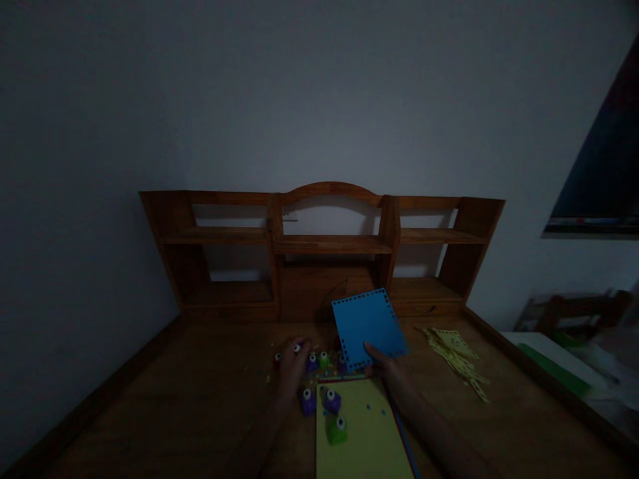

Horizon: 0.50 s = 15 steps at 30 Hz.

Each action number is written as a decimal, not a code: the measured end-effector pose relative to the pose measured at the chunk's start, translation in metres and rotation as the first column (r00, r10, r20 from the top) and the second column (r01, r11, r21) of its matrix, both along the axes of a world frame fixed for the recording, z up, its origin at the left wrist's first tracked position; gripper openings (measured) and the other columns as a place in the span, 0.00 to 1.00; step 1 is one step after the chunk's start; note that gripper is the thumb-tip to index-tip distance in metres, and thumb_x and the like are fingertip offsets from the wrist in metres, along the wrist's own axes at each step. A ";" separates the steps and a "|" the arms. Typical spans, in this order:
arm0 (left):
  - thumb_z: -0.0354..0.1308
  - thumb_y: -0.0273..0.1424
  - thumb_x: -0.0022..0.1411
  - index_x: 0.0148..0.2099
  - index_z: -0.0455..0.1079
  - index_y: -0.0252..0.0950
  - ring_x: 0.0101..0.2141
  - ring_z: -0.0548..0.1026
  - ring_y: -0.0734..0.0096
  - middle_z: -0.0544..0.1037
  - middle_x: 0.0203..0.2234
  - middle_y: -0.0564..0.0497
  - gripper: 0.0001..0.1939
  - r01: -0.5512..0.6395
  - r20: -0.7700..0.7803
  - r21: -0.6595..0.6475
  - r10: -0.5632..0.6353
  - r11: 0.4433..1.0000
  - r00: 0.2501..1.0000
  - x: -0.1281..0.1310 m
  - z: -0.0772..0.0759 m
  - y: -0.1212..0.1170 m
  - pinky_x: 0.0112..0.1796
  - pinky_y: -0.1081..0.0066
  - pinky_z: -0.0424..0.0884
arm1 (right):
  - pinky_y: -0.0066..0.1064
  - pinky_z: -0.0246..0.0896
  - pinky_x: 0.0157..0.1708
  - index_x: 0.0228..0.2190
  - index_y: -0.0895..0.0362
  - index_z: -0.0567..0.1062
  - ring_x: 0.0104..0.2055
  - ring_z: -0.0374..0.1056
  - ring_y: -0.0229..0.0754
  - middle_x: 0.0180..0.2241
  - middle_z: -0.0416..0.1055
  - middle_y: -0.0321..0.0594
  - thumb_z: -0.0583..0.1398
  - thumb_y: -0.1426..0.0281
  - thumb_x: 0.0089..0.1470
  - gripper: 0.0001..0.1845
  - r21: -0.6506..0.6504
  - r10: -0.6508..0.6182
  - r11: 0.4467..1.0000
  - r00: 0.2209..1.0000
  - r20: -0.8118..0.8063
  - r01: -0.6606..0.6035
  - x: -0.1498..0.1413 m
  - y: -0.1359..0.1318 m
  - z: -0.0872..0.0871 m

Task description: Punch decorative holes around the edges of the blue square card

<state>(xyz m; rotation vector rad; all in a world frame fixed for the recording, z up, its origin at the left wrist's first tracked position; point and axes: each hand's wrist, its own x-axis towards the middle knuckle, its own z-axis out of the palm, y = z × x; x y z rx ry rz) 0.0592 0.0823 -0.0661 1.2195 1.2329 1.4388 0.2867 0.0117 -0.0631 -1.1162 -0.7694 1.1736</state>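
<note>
The left hand covers most of a small one-eyed figure, so whether its fingers grip it cannot be told. A blue square sheet with punched edges hides most of the right hand's fingers behind it, leaving the thumb in front, and partly covers a purple one-eyed figure. The bottom edge cuts off the stack of yellow, red and blue sheets. Scattered coloured crumbs are too small to identify. A dark rectangular panel runs out of view rightward; the brown wooden chair is blurred.
</note>
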 end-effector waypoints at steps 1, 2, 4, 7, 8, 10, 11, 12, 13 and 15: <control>0.65 0.44 0.45 0.30 0.71 0.36 0.34 0.74 0.58 0.75 0.27 0.49 0.17 -0.012 -0.027 0.041 0.013 0.999 1.000 0.000 -0.002 0.002 0.37 0.66 0.67 | 0.37 0.68 0.32 0.30 0.60 0.77 0.26 0.72 0.46 0.25 0.77 0.44 0.71 0.54 0.43 0.22 -0.003 0.006 1.000 1.000 0.000 -0.006 0.000 -0.001 0.001; 0.66 0.44 0.45 0.33 0.71 0.37 0.36 0.74 0.58 0.76 0.29 0.48 0.17 -0.028 -0.034 0.076 0.031 0.997 0.999 0.000 -0.003 0.004 0.39 0.66 0.67 | 0.37 0.68 0.33 0.29 0.60 0.77 0.27 0.73 0.47 0.26 0.77 0.44 0.71 0.54 0.43 0.22 -0.002 0.012 1.000 1.000 0.008 -0.012 0.000 -0.002 0.002; 0.67 0.43 0.45 0.36 0.71 0.37 0.37 0.74 0.58 0.76 0.32 0.48 0.18 -0.064 -0.036 0.124 0.069 0.990 0.997 0.000 -0.006 0.006 0.41 0.66 0.68 | 0.37 0.69 0.35 0.30 0.60 0.78 0.29 0.74 0.48 0.26 0.78 0.45 0.72 0.55 0.42 0.22 0.013 0.023 1.000 0.999 0.029 -0.024 -0.001 -0.002 0.003; 0.68 0.42 0.46 0.36 0.70 0.38 0.35 0.74 0.59 0.76 0.31 0.49 0.19 -0.080 -0.084 0.145 0.093 0.986 0.992 -0.002 -0.010 0.008 0.40 0.65 0.67 | 0.39 0.70 0.37 0.30 0.60 0.79 0.30 0.75 0.49 0.28 0.79 0.46 0.72 0.54 0.41 0.22 0.042 0.034 0.998 0.997 0.070 -0.037 -0.001 -0.002 0.003; 0.68 0.42 0.46 0.36 0.70 0.38 0.35 0.74 0.59 0.76 0.31 0.49 0.18 -0.084 -0.090 0.137 0.097 0.987 0.991 -0.003 -0.011 0.008 0.39 0.66 0.68 | 0.39 0.70 0.37 0.30 0.59 0.79 0.30 0.75 0.49 0.29 0.79 0.46 0.71 0.54 0.41 0.22 0.047 0.032 0.998 0.996 0.080 -0.036 -0.002 -0.001 0.003; 0.69 0.42 0.45 0.35 0.71 0.38 0.34 0.74 0.59 0.76 0.30 0.50 0.18 -0.097 -0.081 0.103 0.105 0.990 0.991 -0.005 -0.014 0.010 0.38 0.66 0.68 | 0.41 0.70 0.38 0.29 0.59 0.79 0.30 0.75 0.50 0.29 0.79 0.46 0.71 0.53 0.40 0.22 0.049 0.026 0.998 0.995 0.093 -0.031 -0.002 -0.001 0.004; 0.69 0.41 0.45 0.35 0.71 0.38 0.33 0.74 0.59 0.76 0.30 0.50 0.18 -0.108 -0.073 0.085 0.114 0.991 0.991 -0.006 -0.015 0.010 0.37 0.67 0.68 | 0.41 0.70 0.37 0.29 0.59 0.79 0.30 0.75 0.50 0.30 0.79 0.45 0.71 0.53 0.40 0.23 0.047 0.022 0.999 0.995 0.093 -0.026 -0.002 -0.002 0.004; 0.69 0.41 0.45 0.36 0.71 0.38 0.33 0.74 0.59 0.76 0.30 0.50 0.18 -0.119 -0.069 0.072 0.124 0.990 0.990 -0.007 -0.015 0.011 0.37 0.67 0.68 | 0.41 0.70 0.37 0.30 0.59 0.79 0.30 0.75 0.50 0.29 0.79 0.45 0.72 0.53 0.40 0.23 0.046 0.020 0.999 0.996 0.089 -0.025 -0.002 -0.002 0.004; 0.69 0.41 0.46 0.36 0.72 0.38 0.34 0.75 0.59 0.77 0.30 0.49 0.18 -0.119 -0.072 0.069 0.124 0.991 0.990 -0.008 -0.016 0.011 0.37 0.67 0.68 | 0.41 0.70 0.37 0.30 0.59 0.80 0.30 0.75 0.50 0.29 0.79 0.45 0.72 0.53 0.40 0.23 0.049 0.023 0.998 0.996 0.085 -0.027 -0.002 -0.003 0.004; 0.68 0.42 0.47 0.37 0.72 0.39 0.35 0.75 0.59 0.78 0.32 0.49 0.18 -0.101 -0.084 0.081 0.108 0.992 0.991 -0.008 -0.015 0.011 0.39 0.66 0.68 | 0.40 0.70 0.38 0.30 0.59 0.80 0.31 0.75 0.50 0.29 0.79 0.46 0.71 0.54 0.41 0.22 0.057 0.039 0.997 0.996 0.079 -0.044 -0.002 -0.004 0.005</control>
